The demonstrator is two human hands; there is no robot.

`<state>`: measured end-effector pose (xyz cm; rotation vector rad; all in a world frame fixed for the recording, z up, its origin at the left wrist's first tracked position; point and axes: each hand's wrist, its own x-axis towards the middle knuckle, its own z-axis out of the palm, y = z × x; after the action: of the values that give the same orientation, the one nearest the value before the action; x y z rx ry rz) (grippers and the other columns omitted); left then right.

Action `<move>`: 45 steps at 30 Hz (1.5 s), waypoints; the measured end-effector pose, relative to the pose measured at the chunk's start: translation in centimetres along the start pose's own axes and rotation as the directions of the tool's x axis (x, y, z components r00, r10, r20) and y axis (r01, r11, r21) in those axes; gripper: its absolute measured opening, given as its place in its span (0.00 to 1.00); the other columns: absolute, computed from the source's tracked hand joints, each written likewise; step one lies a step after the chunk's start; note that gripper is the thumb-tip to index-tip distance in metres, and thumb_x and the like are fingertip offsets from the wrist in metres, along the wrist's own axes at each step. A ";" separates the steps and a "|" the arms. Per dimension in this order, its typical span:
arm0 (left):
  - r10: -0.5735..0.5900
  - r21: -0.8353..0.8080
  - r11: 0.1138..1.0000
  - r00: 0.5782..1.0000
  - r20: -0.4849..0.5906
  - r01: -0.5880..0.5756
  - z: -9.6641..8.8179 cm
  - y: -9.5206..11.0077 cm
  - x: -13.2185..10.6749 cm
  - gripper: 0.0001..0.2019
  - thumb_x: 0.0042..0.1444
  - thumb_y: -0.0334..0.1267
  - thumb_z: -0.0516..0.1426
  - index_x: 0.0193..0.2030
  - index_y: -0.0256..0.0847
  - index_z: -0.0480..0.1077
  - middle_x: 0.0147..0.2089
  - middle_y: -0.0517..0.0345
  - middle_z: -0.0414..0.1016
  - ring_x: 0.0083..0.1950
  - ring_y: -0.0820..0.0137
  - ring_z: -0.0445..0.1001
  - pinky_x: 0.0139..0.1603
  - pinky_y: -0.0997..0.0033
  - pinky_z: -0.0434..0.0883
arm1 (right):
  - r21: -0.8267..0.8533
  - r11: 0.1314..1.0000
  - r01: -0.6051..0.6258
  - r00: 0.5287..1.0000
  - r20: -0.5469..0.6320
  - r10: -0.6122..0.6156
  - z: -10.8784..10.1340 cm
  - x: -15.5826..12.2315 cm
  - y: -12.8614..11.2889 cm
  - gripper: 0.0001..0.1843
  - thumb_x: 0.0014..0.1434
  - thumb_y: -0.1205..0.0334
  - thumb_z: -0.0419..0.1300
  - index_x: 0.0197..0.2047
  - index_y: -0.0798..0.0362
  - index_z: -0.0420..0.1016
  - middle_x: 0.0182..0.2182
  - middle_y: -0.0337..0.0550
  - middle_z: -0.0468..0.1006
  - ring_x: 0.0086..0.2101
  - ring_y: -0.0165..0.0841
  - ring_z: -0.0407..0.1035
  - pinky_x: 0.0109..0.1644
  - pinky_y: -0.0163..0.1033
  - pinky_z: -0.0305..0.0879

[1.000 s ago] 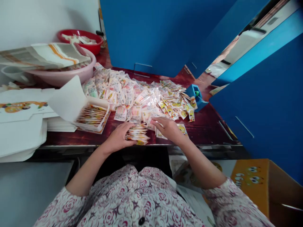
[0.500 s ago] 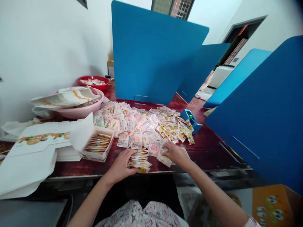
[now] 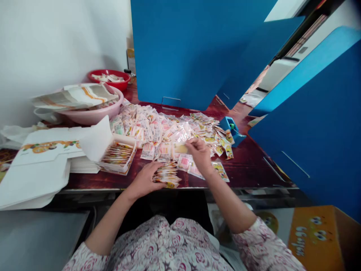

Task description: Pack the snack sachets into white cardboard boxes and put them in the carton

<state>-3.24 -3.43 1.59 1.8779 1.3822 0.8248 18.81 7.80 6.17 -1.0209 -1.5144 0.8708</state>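
Gathering sachets: L hand grasps sachet stack at 6 o'clock of loose pile; R hand pinches one sachet at stack's 12 o'clock.

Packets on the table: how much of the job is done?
Some packets already stand packed in the open white carton. The left hand rests on a small stack; the right hand pinches one packet. Most are left: a big loose heap spreads across the table.
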 end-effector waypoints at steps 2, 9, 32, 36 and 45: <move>-0.012 -0.003 1.000 1.000 -0.008 0.012 0.1 0.0 -0.1 0.32 0.46 0.39 0.67 0.59 0.42 0.68 0.64 0.44 0.70 0.65 0.51 0.68 0.68 0.46 0.63 | 0.047 0.999 0.023 0.995 0.093 -0.027 3.3 -0.4 1.0 0.11 0.54 0.52 0.62 0.30 0.50 0.71 0.28 0.37 0.74 0.32 0.31 0.67 0.40 0.37 0.66; -0.043 0.002 0.999 0.998 -0.041 0.043 0.7 -0.3 0.0 0.34 0.42 0.35 0.68 0.60 0.41 0.68 0.65 0.44 0.70 0.66 0.51 0.68 0.69 0.47 0.63 | -0.106 0.991 0.087 0.818 0.575 -0.011 4.7 -2.1 2.8 0.11 0.62 0.58 0.56 0.40 0.50 0.80 0.39 0.42 0.83 0.42 0.35 0.76 0.51 0.42 0.70; -0.088 -0.083 0.993 0.996 -0.024 0.086 0.6 -0.1 -0.3 0.44 0.43 0.40 0.69 0.68 0.43 0.59 0.69 0.42 0.66 0.70 0.48 0.65 0.72 0.44 0.60 | -0.483 0.709 0.514 0.562 0.814 0.148 2.7 -4.6 -2.2 0.49 0.46 0.40 0.72 0.65 0.54 0.66 0.59 0.60 0.73 0.56 0.53 0.69 0.61 0.54 0.63; -0.116 -0.081 0.990 0.993 -0.029 0.114 0.4 0.1 -0.3 0.46 0.42 0.39 0.69 0.69 0.42 0.58 0.71 0.41 0.63 0.72 0.48 0.62 0.73 0.44 0.58 | -0.530 0.647 0.548 0.545 0.813 0.204 3.5 -5.0 -1.4 0.56 0.38 0.45 0.77 0.66 0.57 0.64 0.58 0.63 0.72 0.56 0.56 0.68 0.63 0.59 0.62; -0.109 -0.133 0.985 0.994 -0.001 0.108 -0.4 -0.1 -1.2 0.48 0.43 0.37 0.69 0.72 0.44 0.57 0.74 0.46 0.59 0.74 0.51 0.60 0.75 0.46 0.56 | -0.483 0.690 0.539 0.564 0.815 0.130 3.1 -5.8 -1.9 0.42 0.48 0.59 0.66 0.65 0.62 0.63 0.58 0.63 0.72 0.56 0.52 0.68 0.63 0.55 0.63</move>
<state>-3.93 -4.52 1.59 1.6855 1.3867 0.8493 15.84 1.73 5.25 -0.9134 -2.8945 0.5574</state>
